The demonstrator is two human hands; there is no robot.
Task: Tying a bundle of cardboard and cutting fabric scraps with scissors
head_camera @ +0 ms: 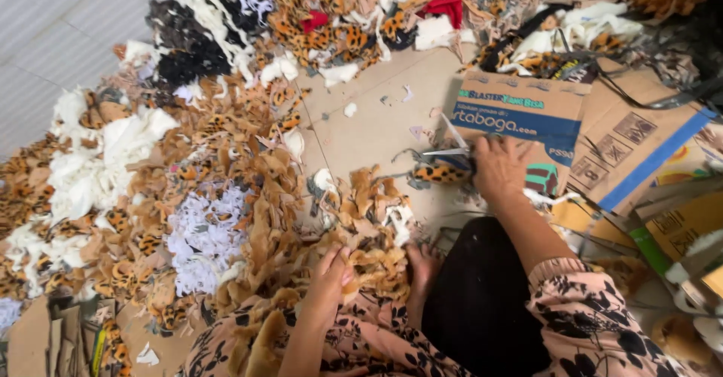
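We look down on a floor strewn with plush offcuts. The left hand rests near us on a heap of tan furry fabric scraps, fingers curled together and pinching into the pile. The right hand reaches farther out, to the right of centre, and lies over a pair of silver scissors whose blades point left; its fingers look closed about the handles, though these are hidden and we cannot be sure of the grip. Just below the blades lies a small leopard-print plush piece, touching the hand's left edge. A flattened brown cardboard box with blue printing lies under and to the right of that hand. A bare foot shows beside the tan heap.

We judge the step in hand to be cutting or trimming, with sorting on the near side. The next move calls for a firm hold on the scissors and the leopard piece steadied clear of the fingers.
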